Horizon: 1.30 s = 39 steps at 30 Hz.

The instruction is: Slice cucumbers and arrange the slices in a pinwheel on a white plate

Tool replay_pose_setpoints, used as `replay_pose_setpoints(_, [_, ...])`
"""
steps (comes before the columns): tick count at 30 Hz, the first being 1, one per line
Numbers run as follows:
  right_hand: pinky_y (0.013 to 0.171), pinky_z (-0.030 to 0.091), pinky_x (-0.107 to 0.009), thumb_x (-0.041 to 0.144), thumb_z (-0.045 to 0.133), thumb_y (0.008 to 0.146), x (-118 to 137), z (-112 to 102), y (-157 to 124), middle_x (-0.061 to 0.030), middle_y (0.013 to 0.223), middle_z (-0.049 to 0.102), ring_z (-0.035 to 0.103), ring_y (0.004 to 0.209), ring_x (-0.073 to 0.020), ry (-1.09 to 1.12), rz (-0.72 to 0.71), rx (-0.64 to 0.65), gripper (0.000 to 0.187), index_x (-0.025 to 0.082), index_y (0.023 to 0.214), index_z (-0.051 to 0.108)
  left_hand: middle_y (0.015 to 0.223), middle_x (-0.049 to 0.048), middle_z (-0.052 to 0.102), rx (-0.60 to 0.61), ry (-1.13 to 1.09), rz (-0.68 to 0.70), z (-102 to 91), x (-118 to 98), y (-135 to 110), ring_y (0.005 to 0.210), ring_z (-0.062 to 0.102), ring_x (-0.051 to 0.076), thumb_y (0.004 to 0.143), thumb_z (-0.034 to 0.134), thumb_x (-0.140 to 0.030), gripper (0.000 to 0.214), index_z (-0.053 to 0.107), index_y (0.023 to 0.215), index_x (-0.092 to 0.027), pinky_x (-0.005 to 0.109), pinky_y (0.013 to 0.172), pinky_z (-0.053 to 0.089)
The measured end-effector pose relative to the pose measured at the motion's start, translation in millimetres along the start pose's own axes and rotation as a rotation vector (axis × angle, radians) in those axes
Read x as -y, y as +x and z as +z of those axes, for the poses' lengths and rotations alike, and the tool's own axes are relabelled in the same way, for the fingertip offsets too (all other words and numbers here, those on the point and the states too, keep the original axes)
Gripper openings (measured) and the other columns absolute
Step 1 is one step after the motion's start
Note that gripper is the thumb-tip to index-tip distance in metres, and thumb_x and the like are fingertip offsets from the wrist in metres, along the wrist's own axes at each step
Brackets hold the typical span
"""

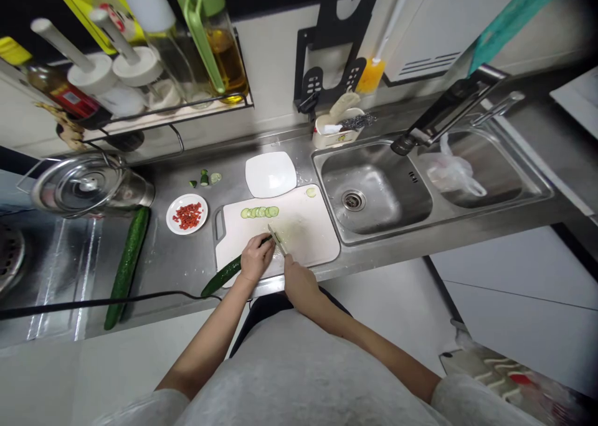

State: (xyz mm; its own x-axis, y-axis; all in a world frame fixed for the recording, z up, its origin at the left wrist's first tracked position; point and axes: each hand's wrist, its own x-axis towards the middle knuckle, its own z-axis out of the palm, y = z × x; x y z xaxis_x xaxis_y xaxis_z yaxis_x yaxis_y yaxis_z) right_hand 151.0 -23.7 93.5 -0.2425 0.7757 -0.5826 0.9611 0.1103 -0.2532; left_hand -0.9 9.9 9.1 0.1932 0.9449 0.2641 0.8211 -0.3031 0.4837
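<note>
A white cutting board (308,227) lies on the steel counter. My left hand (256,258) is closed over a cucumber (220,277) that runs off the board's near left corner. My right hand (299,281) grips the handle of a knife (277,238), whose blade stands at the cucumber's cut end beside my left fingers. A row of cucumber slices (260,212) lies at the board's far side, and a single slice (311,192) sits near its far right corner.
A second whole cucumber (127,265) lies left on the counter. A small plate of chopped red pepper (187,214), a white square plate (271,174), cucumber ends (204,178), a lidded pot (88,186) and a double sink (374,192) surround the board. A black cable (93,301) crosses the counter's front.
</note>
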Motion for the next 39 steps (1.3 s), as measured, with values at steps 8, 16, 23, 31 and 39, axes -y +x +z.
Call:
replay_pose_setpoints(8, [0.071, 0.049, -0.028, 0.007, 0.038, 0.09, 3.0, -1.9, 4.0, -0.0171, 0.092, 0.068, 0.068, 0.091, -0.0239, 0.024, 0.018, 0.009, 0.029, 0.009, 0.119, 0.042, 0.109, 0.0071, 0.066, 0.002, 0.016, 0.017, 0.8, 0.7, -0.1, 0.1, 0.06, 0.018, 0.089, 0.049, -0.026, 0.02, 0.069, 0.094, -0.022, 0.034, 0.087, 0.051])
replay_pose_setpoints(16, [0.072, 0.049, -0.028, 0.005, 0.039, 0.088, 3.1, -12.3, 3.0, -0.0175, 0.091, 0.068, 0.068, 0.093, -0.0245, 0.043, 0.02, 0.033, 0.03, 0.008, 0.118, 0.044, 0.109, 0.0069, 0.066, 0.011, 0.017, 0.019, 1.0, 1.3, -0.6, 0.1, 0.06, 0.018, 0.089, 0.05, -0.026, 0.02, 0.069, 0.094, -0.022, 0.034, 0.087, 0.051])
replay_pose_setpoints(23, [0.075, 0.05, -0.029, 0.008, 0.05, 0.084, 1.2, -20.2, 2.5, -0.0162, 0.09, 0.069, 0.067, 0.094, -0.0247, 0.046, 0.004, 0.075, 0.031, 0.008, 0.115, 0.045, 0.109, 0.0064, 0.066, 0.006, 0.026, 0.023, 0.6, 0.6, -0.6, 0.1, 0.06, 0.018, 0.089, 0.05, -0.026, 0.02, 0.069, 0.095, -0.023, 0.033, 0.087, 0.05])
replay_pose_setpoints(31, [0.075, 0.05, -0.027, 0.005, 0.045, 0.085, 1.9, -26.9, 4.1, -0.0162, 0.091, 0.069, 0.067, 0.095, -0.0224, 0.044, 0.006, 0.084, 0.028, 0.009, 0.113, 0.047, 0.108, 0.0077, 0.066, -0.015, 0.021, 0.052, 3.5, 2.3, -1.1, 0.1, 0.06, 0.018, 0.089, 0.05, -0.025, 0.021, 0.069, 0.098, -0.022, 0.032, 0.086, 0.05])
replay_pose_setpoints(39, [0.075, 0.05, -0.028, 0.004, 0.042, 0.084, -2.7, -31.1, 5.4, -0.0162, 0.092, 0.069, 0.067, 0.097, -0.0234, 0.067, -0.022, 0.101, 0.031, 0.009, 0.113, 0.048, 0.107, 0.0081, 0.066, -0.045, 0.01, 0.071, 4.3, 2.7, -1.3, 0.099, 0.06, 0.018, 0.089, 0.051, -0.026, 0.021, 0.069, 0.099, -0.022, 0.033, 0.085, 0.051])
